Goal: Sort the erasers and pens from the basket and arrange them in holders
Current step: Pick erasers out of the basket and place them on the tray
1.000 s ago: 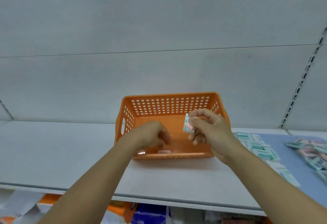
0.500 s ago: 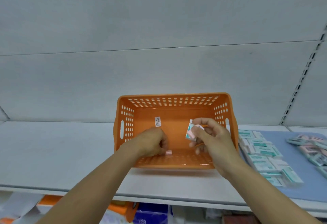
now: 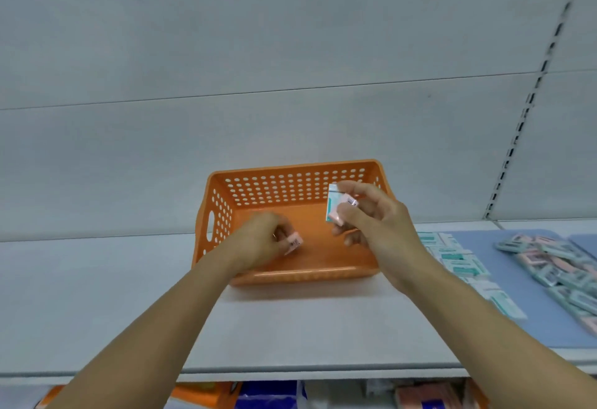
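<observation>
An orange perforated basket (image 3: 281, 189) sits on the white shelf, tilted toward me so its inside shows. My left hand (image 3: 258, 240) is inside it and pinches a small pink eraser (image 3: 294, 242) with a barcode label. My right hand (image 3: 371, 218) is over the basket's right half and holds a few small wrapped erasers (image 3: 334, 206), teal and pink, between thumb and fingers. No pens are in view.
Rows of teal-and-white wrapped erasers (image 3: 458, 260) lie on a blue mat (image 3: 504, 276) right of the basket, with a looser pile (image 3: 555, 263) at the far right. The white shelf (image 3: 97, 279) stretches left. Goods sit on the shelf below.
The basket has tipped back down and shifted slightly. My left hand has picked a pink eraser off the basket floor. My right hand has risen a little with its erasers.
</observation>
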A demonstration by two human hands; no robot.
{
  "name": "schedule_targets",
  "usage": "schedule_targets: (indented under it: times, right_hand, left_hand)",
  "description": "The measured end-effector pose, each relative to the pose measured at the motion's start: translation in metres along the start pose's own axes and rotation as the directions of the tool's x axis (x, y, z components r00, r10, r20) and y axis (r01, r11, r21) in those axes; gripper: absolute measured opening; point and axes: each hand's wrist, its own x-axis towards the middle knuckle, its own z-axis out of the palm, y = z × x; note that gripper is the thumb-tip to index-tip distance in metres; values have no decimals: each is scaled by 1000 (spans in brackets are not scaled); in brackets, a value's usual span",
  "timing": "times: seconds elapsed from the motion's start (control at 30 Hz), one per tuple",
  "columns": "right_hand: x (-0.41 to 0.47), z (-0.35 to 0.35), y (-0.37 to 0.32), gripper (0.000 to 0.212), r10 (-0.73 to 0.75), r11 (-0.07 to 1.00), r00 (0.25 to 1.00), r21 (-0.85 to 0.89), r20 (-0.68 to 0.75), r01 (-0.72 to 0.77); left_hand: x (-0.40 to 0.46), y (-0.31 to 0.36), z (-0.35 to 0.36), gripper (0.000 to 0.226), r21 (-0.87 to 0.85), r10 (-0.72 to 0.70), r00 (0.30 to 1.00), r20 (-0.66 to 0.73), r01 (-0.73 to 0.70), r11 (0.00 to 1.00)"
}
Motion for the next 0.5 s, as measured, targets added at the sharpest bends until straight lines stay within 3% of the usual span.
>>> schedule_targets:
  times: [0.03, 0.1, 0.2, 0.3, 0.37, 0.5]
  right_hand:
    - [-2, -5, -4, 29, -11, 1000, 1000, 3, 1, 11]
    - [-8, -19, -11, 30, -36, 999, 999, 20, 6, 36]
    - [-20, -44, -20, 36, -73, 997, 997, 24, 20, 73]
    - [-34, -78, -25, 43, -104, 995, 995, -5, -2, 104]
    - [-43, -107, -28, 35, -115, 992, 992, -52, -45, 113]
    - [-53, -178, -31, 14, -81, 987, 991, -149, -109, 65]
  left_hand:
    - [-5, 7, -4, 13, -192, -26, 997, -67, 13, 981]
    - [-17, 31, -9, 15, -554, -91, 987, -131, 3, 832]
    - [-35, 79, -1, 14, -842, -110, 985, -135, -56, 536]
    - [-48, 133, 24, 13, -944, -103, 994, -47, -10, 331]
    - [-51, 172, 47, 13, -972, -66, 998, 11, 26, 233]
    - [-36, 242, 95, 17, -990, -20, 999, 33, 35, 139]
